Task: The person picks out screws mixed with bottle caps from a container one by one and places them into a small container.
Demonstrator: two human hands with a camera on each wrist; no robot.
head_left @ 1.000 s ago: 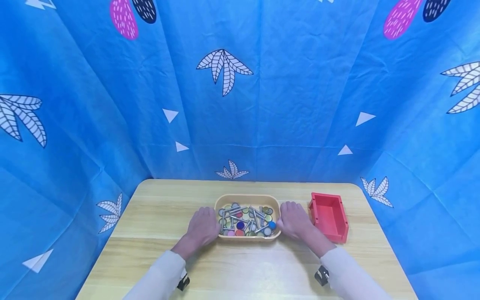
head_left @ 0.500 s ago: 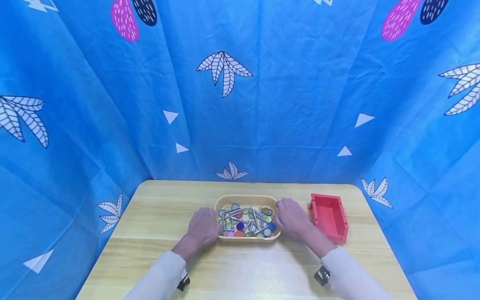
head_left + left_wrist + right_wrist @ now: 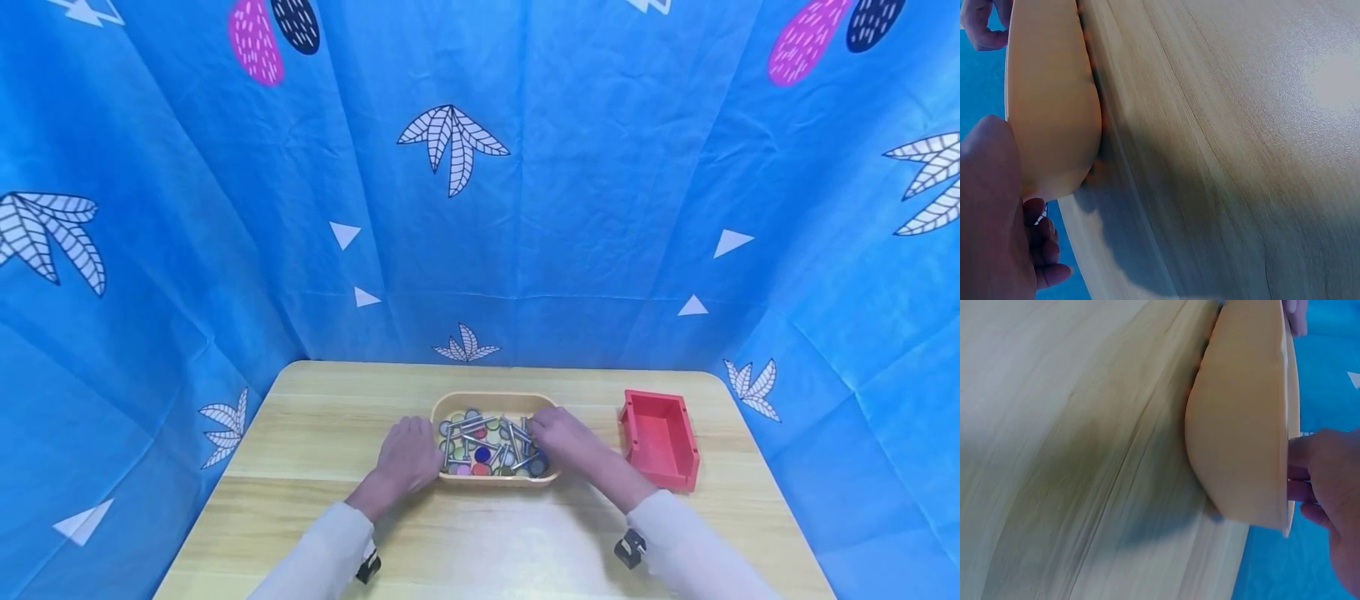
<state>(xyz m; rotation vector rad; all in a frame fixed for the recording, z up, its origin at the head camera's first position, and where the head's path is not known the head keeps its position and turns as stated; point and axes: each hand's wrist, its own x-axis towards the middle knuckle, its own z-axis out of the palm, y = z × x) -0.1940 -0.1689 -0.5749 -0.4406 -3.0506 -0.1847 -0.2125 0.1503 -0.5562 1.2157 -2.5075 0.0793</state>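
Observation:
A beige plastic tub (image 3: 495,481) stands mid-table with silvery bolts (image 3: 515,444) and round coloured caps (image 3: 482,455) lying mixed inside. At its left end my left hand (image 3: 408,457) grips the wall; in the left wrist view the thumb (image 3: 991,134) lies at the rim and the other fingers (image 3: 1044,247) curl below outside. My right hand (image 3: 570,440) reaches over the right end, fingers down among the contents. The right wrist view shows its fingers (image 3: 1300,481) passing behind the rim, tips hidden by the wall, so I cannot tell whether they hold anything.
A red open bin (image 3: 660,442) sits to the right of the tub, beyond the right forearm. The wooden table (image 3: 315,417) ends at a blue patterned curtain (image 3: 585,208) on the back and both sides. Both wrists carry small black devices (image 3: 367,567).
My right hand has moved left from the tub's right end, over the rim and into the tub. The left hand keeps its place at the left end.

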